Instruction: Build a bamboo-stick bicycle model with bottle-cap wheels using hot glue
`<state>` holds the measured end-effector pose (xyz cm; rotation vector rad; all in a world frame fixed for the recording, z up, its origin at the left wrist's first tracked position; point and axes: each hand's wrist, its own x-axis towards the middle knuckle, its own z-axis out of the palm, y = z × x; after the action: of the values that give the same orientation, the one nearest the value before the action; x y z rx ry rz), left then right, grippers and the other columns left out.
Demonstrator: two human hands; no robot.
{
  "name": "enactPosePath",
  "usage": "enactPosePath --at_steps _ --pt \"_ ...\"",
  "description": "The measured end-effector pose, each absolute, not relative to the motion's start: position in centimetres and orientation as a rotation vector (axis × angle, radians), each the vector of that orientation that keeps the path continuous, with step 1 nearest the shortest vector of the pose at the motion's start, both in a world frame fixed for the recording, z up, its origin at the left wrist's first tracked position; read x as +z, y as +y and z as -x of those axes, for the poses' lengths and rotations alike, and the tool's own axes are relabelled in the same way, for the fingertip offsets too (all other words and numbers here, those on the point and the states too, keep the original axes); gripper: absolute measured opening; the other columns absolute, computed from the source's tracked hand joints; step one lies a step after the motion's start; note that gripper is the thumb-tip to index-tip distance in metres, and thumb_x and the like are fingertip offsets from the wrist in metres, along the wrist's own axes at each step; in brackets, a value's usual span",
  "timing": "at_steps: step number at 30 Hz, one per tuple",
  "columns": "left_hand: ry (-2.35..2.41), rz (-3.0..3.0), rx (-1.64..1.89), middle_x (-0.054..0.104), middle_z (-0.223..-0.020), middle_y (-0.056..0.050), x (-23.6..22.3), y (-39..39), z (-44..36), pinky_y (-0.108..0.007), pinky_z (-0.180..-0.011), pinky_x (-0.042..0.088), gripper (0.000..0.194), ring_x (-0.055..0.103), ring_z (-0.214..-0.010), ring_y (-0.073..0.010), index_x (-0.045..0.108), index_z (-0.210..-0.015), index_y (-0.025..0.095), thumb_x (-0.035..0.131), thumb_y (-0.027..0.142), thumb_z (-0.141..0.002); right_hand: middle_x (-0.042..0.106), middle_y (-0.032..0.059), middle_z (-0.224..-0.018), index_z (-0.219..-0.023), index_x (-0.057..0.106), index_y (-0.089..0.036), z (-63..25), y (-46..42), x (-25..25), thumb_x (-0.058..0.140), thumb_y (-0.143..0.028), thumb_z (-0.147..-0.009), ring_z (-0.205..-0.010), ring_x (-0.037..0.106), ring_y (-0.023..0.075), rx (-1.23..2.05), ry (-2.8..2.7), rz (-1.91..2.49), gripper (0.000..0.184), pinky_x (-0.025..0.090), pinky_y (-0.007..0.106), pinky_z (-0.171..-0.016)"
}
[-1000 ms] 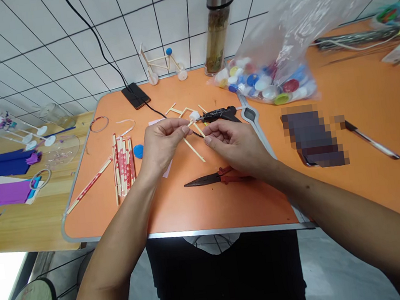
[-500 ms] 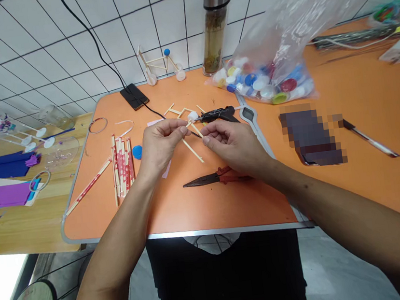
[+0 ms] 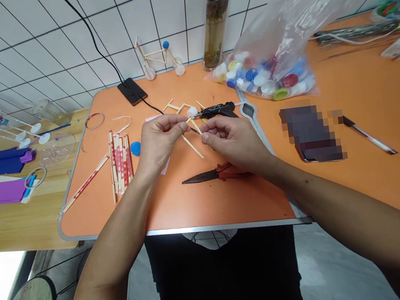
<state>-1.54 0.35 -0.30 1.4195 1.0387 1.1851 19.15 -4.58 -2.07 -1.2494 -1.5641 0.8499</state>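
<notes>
Above the orange table (image 3: 178, 206), my left hand (image 3: 160, 140) pinches the end of a short wooden stick near the top of an angled joint. My right hand (image 3: 233, 143) is closed on the lower end of the other stick piece (image 3: 196, 125), which slants down from that joint. A longer wooden stick (image 3: 192, 146) shows below, between the hands; whether it is joined to the held pieces I cannot tell. Just behind my fingers are a black hot glue gun (image 3: 217, 111) and a white bottle cap (image 3: 192, 112). Pliers (image 3: 203, 176) with red handles lie below my right hand.
Wrapped chopsticks (image 3: 120, 162) and a blue cap (image 3: 135, 148) lie left. At the back stand a small stick bicycle model (image 3: 155, 58), a tea bottle (image 3: 218, 21) and a bag of bottle caps (image 3: 263, 74). A phone (image 3: 311, 134) and pen (image 3: 369, 135) lie right.
The view has tilted slightly, so the table sits a little higher in the picture. Both hands keep their grip on the stick pieces with almost no movement.
</notes>
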Motion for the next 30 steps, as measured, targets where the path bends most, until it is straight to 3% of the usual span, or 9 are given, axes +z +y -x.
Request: enactPosePath --at_steps 6,30 --pt "1.025 -1.433 1.195 0.087 -0.089 -0.005 -0.12 0.16 1.38 -0.036 -0.090 0.067 0.008 0.084 -0.087 -0.0211 0.090 -0.090 0.023 0.094 0.025 -0.083 0.080 0.0037 -0.088 -0.099 0.080 -0.022 -18.99 -4.64 -1.97 0.076 -0.034 -0.093 -0.077 0.071 0.0204 0.900 -1.532 1.242 0.014 0.054 0.036 -0.072" --pt "1.073 -1.487 1.213 0.088 -0.092 -0.005 -0.32 0.09 1.33 -0.034 -0.087 0.065 0.006 0.082 -0.089 -0.0210 0.092 -0.092 0.024 0.094 0.025 -0.087 0.081 0.0043 -0.090 -0.097 0.079 -0.022 -18.48 -4.59 -2.01 0.076 -0.035 -0.088 -0.072 0.068 0.0182 0.983 -1.458 1.237 0.017 0.053 0.035 -0.067"
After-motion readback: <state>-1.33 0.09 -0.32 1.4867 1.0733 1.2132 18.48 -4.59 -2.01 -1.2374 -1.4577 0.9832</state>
